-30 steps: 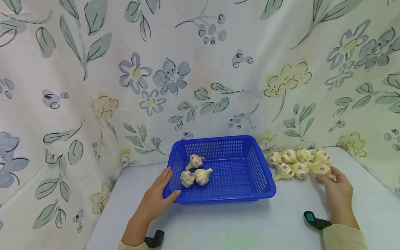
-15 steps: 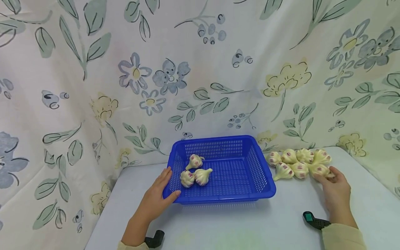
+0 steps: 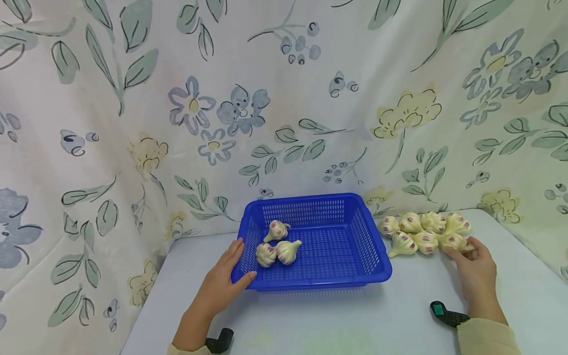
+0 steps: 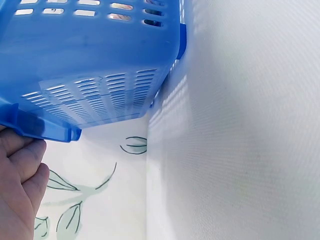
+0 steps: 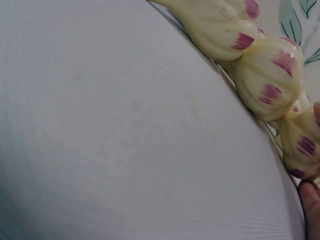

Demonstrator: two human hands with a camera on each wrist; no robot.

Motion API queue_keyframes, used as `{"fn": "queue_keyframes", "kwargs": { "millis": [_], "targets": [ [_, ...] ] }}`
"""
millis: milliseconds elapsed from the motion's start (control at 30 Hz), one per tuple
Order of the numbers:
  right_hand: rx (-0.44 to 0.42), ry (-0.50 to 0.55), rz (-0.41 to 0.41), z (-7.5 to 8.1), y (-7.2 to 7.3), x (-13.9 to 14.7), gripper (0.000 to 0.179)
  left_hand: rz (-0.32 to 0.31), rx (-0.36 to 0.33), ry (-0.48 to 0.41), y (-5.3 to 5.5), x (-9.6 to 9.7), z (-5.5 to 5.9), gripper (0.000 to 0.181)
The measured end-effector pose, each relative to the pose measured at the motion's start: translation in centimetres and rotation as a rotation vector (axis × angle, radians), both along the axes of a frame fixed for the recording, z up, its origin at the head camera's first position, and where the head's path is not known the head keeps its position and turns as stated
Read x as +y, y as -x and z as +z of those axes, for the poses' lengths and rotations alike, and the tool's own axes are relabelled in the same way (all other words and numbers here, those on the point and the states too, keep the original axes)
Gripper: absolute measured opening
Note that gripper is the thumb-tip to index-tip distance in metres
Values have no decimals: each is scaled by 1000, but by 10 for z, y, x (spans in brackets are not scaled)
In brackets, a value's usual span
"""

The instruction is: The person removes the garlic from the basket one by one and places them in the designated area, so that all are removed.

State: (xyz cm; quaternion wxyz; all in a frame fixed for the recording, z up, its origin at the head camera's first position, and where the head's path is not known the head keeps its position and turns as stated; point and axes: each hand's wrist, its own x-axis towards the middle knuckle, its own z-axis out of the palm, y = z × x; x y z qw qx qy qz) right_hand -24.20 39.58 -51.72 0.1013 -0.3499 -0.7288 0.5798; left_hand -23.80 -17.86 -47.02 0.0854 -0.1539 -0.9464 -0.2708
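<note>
In the head view, my right hand [image 3: 477,271] holds a cream and purple garlic bulb [image 3: 454,241] at the right end of the front row of a garlic group. The right wrist view catches my thumb [image 5: 311,205] against that bulb's underside; the other fingers are out of sight there. My left hand [image 3: 222,276] rests on the front left corner of a blue plastic basket [image 3: 310,283], thumb and fingers spread along its rim. Three garlic bulbs [image 3: 287,251] lie inside, on the left. From the left wrist view, my fingers [image 4: 31,160] touch the basket's rim from outside.
Several more garlic bulbs [image 3: 410,222] sit in two rows just right of the basket. A white table [image 3: 319,325] carries everything. Behind it hangs a floral curtain [image 3: 284,98]. Black straps with small devices sit on both wrists.
My right hand has shifted slightly left, and the garlic bulb in it has moved closer to its row. The left hand, the basket and the bulbs inside stay put.
</note>
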Motion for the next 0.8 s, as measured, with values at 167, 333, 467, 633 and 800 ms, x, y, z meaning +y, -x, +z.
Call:
{"fn": "queue_keyframes", "kwargs": {
  "millis": [167,333,467,633,800],
  "targets": [
    [2,-22,4,-1,1,1,88,-1,-1,-2,-1,0,0,85],
    [10,-34,10,-1,1,0,90,3,1,-3,0,0,-1,83],
    [15,-34,22,0,0,-1,93,3,1,-2,0,0,-2,81],
    [14,-37,35,1,-2,-3,92,4,-1,-3,0,0,-2,80],
    [-1,-36,38,0,-2,-2,92,0,0,-3,1,0,-2,80]
  ]
}}
